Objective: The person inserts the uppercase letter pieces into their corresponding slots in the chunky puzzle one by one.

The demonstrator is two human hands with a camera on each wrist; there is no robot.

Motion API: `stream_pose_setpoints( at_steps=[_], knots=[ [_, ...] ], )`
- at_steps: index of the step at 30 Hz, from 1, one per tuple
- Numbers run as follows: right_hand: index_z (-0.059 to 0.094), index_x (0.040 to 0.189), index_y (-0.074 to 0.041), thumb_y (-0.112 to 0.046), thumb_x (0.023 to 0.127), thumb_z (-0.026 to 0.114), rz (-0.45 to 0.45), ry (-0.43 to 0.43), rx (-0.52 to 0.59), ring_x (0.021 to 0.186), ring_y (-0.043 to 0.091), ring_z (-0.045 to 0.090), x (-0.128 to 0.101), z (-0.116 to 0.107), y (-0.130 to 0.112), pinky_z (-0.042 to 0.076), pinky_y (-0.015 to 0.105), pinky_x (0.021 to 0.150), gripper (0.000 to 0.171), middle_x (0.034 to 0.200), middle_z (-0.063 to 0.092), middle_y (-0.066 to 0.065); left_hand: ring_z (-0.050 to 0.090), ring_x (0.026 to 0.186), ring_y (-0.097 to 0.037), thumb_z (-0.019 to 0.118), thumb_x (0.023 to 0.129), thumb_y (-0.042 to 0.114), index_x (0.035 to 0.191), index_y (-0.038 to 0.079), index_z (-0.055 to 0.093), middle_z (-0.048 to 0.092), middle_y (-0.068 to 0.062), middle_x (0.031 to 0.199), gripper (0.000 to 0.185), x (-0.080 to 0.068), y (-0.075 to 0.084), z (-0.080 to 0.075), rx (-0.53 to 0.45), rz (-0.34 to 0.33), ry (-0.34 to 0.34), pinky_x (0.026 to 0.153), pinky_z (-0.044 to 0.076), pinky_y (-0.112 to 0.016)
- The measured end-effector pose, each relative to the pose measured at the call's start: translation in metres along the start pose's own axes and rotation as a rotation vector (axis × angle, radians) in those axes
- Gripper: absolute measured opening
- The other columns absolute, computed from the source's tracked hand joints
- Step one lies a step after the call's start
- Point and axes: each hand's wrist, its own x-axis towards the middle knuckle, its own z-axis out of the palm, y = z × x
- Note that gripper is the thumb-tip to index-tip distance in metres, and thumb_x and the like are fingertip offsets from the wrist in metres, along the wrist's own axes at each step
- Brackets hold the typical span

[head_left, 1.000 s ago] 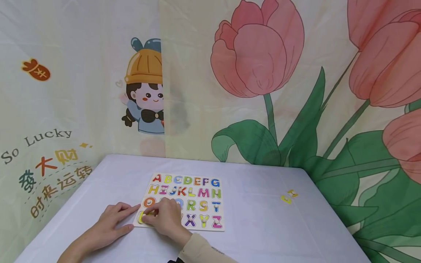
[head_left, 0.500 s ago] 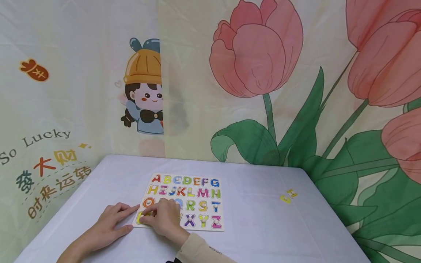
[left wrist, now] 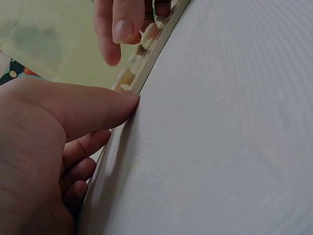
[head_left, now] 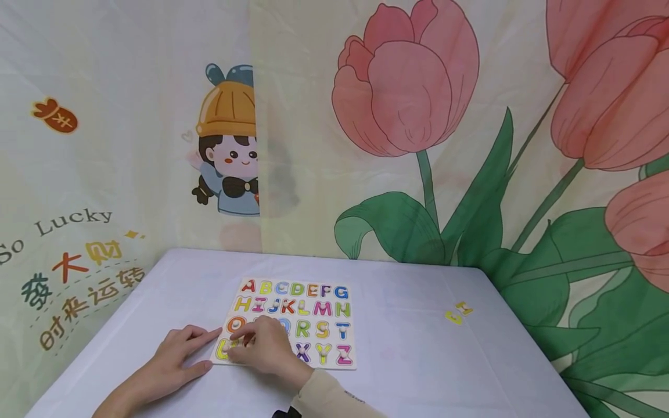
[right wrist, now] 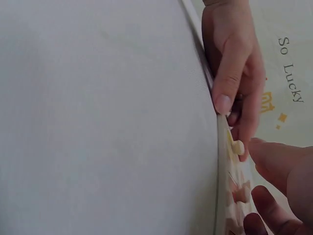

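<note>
The alphabet puzzle board point(head_left: 290, 321) lay flat on the white tablecloth point(head_left: 418, 360), toward the near left of the table, its rows of coloured letters running A to Z. The left hand point(head_left: 175, 360) rested on the cloth at the board's near left corner, forefinger and thumb set against its edge, fingers fairly straight and closing on nothing; judging by the left wrist view, where the thumb point(left wrist: 93, 110) butted the board's rim, it was there to brace the board so it would not slide. The right hand point(head_left: 266, 348) was over the bottom left of the board, covering the letters just right of the yellow U point(head_left: 223, 349), fingertips curled down onto a piece or its peg; which letter it was, and whether the fingers truly pinched it or merely pressed, could not be told, since the hand hid it. The right wrist view showed small pale pegs point(right wrist: 238, 147) standing up along the board, near those fingers. Well apart, to the right on the cloth, two small yellow pieces point(head_left: 458, 312) lay loose, out of either hand's reach. Behind the table hung a tulip-print curtain point(head_left: 418, 116).
</note>
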Motion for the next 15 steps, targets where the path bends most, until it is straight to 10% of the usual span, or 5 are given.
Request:
stream_pose_setpoints(
  at_steps=[15],
  knots=[
    [0.083, 0.114, -0.016, -0.024, 0.092, 0.085, -0.079, 0.086, -0.072, 0.105, 0.027, 0.065, -0.024, -0.15, 0.063, 0.053, 0.038, 0.088, 0.023, 0.108, 0.073, 0.001, 0.041, 0.108, -0.016, 0.084, 0.087, 0.052, 0.145, 0.018, 0.068, 0.053, 0.009, 0.12, 0.069, 0.004, 0.005, 0.006, 0.052, -0.04, -0.003, 0.087, 0.041, -0.04]
  ],
)
